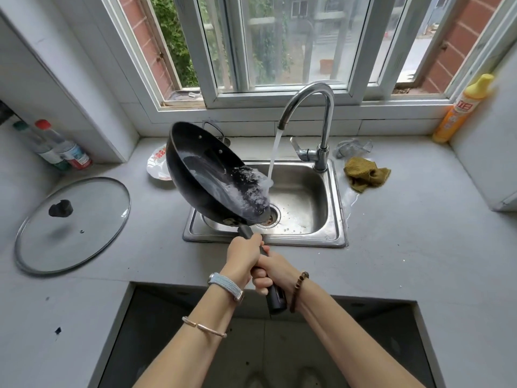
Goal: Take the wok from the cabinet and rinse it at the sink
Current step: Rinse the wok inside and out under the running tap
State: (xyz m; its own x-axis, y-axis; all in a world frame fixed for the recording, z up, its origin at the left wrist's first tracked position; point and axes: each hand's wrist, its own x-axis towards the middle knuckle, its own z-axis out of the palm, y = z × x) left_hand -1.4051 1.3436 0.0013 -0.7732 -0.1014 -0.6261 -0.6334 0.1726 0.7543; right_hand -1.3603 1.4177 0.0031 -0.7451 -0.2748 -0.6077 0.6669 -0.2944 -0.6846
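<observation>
I judge the task well into its second half. The glass lid [72,225] lies on the counter at about nine o'clock from the sink [302,240]. The wok [212,175] is out of any cabinet, held tilted above the left part of the basin with its open side facing roughly two o'clock. The left hand [243,254] grasps the handle [277,299] close to the pan, fingers wrapped round it. The right hand [272,271] grasps the same handle just behind, nearer me, fingers likewise curled about it. The tap [328,121], at twelve o'clock of the basin, is running, and its stream [274,152] strikes the wok's lower right edge, where water churns and spills toward the drain. So the rinse is under way. What is left, as I read it, is to turn the pan so water reaches the rest of the inside, tip it out and close the tap. The wok's underside faces away from me, and the pan hides the basin's left side and most of a white packet [158,163] at ten o'clock. I cannot tell which cabinet held the wok. The dark opening at six o'clock is cut off by the frame's edge.
</observation>
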